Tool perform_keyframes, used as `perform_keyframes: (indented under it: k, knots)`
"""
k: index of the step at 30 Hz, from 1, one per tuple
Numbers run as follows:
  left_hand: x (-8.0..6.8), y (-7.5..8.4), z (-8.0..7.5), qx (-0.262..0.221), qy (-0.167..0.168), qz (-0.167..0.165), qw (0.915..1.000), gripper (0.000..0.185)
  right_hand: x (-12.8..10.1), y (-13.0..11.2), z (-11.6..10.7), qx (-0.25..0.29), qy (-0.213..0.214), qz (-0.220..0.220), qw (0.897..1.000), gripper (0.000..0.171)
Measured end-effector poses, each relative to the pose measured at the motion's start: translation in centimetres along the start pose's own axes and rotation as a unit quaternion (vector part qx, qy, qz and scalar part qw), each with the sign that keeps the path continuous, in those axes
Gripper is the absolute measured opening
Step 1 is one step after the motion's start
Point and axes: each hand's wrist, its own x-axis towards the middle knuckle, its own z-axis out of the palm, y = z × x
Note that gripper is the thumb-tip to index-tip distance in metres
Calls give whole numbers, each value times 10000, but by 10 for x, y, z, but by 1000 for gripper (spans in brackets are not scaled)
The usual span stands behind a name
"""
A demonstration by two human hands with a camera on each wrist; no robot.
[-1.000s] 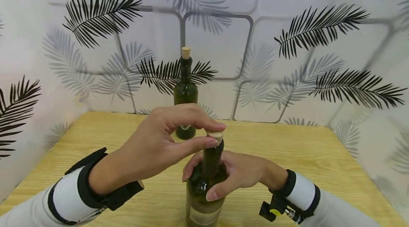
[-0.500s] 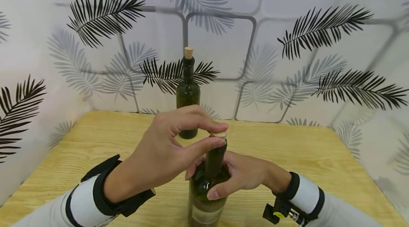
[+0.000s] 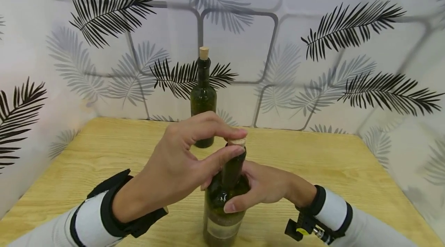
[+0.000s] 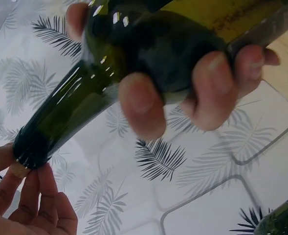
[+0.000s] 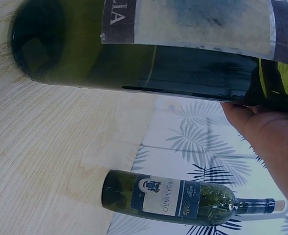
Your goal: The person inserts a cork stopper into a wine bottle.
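While left hand (image 3: 180, 162) pinches cork (image 3: 237, 142), right hand (image 3: 264, 189) grips near bottle (image 3: 224, 197); two bottles, second bottle (image 3: 203, 96) corked.

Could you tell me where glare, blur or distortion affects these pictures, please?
Head view: wide-angle bending of the wall pattern, all sharp. Left wrist view: white glare on the near bottle, blurred fingers. Right wrist view: the far bottle sharp, the near label soft.

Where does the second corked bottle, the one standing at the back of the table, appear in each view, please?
Head view: the back bottle stands upright at centre, by the leaf-patterned wall, beyond both hands.
Left wrist view: only a dark green sliver in the bottom right corner.
Right wrist view: it appears sideways, low in the picture, label readable.
Shared landmark: the front bottle, held in every view.
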Motion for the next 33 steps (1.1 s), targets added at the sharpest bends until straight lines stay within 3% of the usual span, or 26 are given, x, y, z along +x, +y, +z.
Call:
perform_keyframes:
  k: [7, 12, 17, 21, 25, 29, 33]
  knots:
    - [-25, -15, 14, -183, 206, -478, 9985, 63, -7, -4, 2, -323, 343, 401, 9981, 54]
    - [-50, -35, 29, -228, 243, -906, 9953, 59, -11, -11, 7, -844, 749, 615, 9917, 55]
    - [-63, -48, 48, -450, 251, -1357, 9894, 48, -15, -7, 14, -1157, 1548, 580, 9794, 56]
    - [-56, -59, 63, -885, 284, -1343, 9866, 39, -16, 2, 13, -1477, 2153, 210, 9651, 58]
    - [-40, -70, 66, -1348, 183, -1431, 9803, 38, -19, 6, 0, -1670, 2301, 140, 9586, 57]
    - [-16, -82, 62, -1755, 3, -2084, 9622, 40, -22, 9, -18, -1701, 2354, 417, 9560, 57]
    - [6, -93, 63, -1707, -29, -2739, 9465, 40, -25, 13, -35, -1790, 2479, 577, 9504, 56]
